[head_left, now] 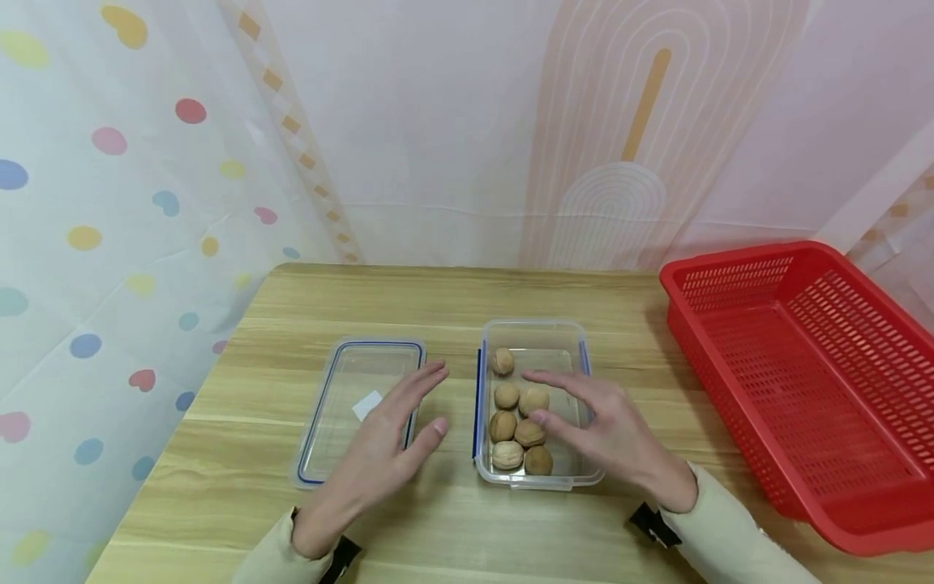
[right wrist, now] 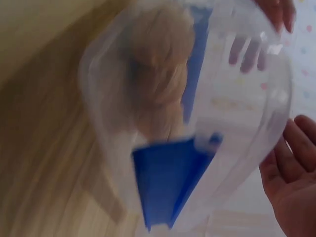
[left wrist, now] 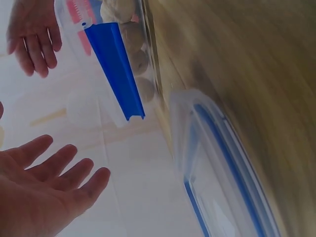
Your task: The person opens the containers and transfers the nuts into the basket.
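Here, left hand (head_left: pixel 381 448) and right hand (head_left: pixel 611 422) spread empty; brown walnuts (head_left: pixel 503 426) along clear plastic box's (head_left: pixel 533 331) left edge likely need pinching.

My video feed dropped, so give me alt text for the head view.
A person's right hand hovers above a clear box holding seven visible walnuts, the left hand above a clear lid left of the box. The box and lid rest on a wooden table, a red basket at right.
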Available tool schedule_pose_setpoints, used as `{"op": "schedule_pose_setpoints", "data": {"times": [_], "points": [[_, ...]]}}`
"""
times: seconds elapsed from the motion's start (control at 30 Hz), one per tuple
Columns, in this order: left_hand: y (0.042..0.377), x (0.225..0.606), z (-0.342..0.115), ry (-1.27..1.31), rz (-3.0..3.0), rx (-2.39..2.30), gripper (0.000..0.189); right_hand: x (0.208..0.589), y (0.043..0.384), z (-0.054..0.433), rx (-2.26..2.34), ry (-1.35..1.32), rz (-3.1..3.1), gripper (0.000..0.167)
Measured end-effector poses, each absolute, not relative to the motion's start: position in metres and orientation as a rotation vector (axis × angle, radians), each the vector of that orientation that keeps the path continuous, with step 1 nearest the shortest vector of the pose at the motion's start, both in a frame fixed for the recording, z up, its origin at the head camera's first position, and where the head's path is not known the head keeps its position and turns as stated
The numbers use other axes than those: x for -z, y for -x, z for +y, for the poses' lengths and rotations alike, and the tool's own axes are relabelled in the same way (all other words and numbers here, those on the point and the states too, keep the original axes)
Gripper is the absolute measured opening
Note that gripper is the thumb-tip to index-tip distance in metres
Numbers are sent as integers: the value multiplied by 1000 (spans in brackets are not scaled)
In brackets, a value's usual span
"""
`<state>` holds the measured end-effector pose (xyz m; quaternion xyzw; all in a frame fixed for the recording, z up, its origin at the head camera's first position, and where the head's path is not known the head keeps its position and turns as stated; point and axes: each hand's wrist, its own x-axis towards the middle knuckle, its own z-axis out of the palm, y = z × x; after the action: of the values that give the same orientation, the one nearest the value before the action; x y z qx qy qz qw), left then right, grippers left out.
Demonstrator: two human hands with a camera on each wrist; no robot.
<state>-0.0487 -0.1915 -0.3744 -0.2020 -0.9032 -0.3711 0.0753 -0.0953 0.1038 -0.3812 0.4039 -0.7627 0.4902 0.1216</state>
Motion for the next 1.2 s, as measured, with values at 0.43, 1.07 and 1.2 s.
{"op": "schedule_pose_setpoints", "data": {"times": [0.43, 1.07, 1.2], "points": [[56, 371, -172, 702, -2832, 1021, 73, 382, 122, 121, -1251, -1412, -2312, 41], [82, 383, -164, 757, -3094, 932, 95, 370, 148, 116, -1068, -1584, -2768, 60], [84, 385, -163, 788, -3098, 927, 95, 370, 153, 112, -1063, -1600, -2813, 64]]}}
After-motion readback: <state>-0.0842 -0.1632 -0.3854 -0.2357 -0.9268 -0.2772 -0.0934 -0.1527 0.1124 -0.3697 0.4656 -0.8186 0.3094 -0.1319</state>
